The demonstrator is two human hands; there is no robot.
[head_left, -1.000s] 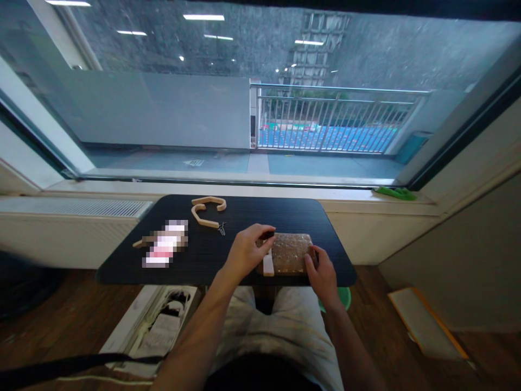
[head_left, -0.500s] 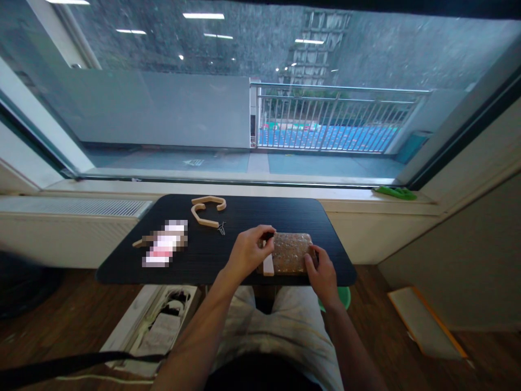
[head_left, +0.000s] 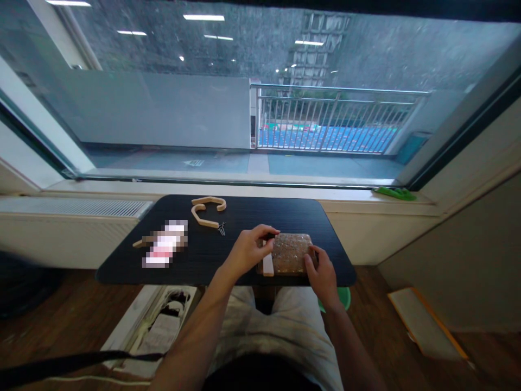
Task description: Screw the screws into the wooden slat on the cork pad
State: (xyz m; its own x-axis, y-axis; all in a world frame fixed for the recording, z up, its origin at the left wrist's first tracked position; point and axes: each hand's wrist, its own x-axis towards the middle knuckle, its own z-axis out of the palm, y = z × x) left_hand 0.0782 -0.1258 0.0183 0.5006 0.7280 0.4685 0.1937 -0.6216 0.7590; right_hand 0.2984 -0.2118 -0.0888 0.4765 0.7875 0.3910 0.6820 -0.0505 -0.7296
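A brown package in clear bubble wrap lies near the front edge of the black table. My right hand grips its right end, thumb on top and fingers at the far corner. At the left end, my left hand is closed in a pinch, thumb towards forefinger, over the package's edge. Whatever sits between those fingertips is too small to make out. A pale flat strip lies across the package's left end, just below my left thumb.
Two bent wooden pieces, the upper and the lower, lie at the back left, with thin dark metal bits beside them. A blurred-out item is further left. The window sill borders the table; a green cloth rests there.
My left forefinger has shifted slightly to the right over the package's left end. My right hand and the package stay in place.
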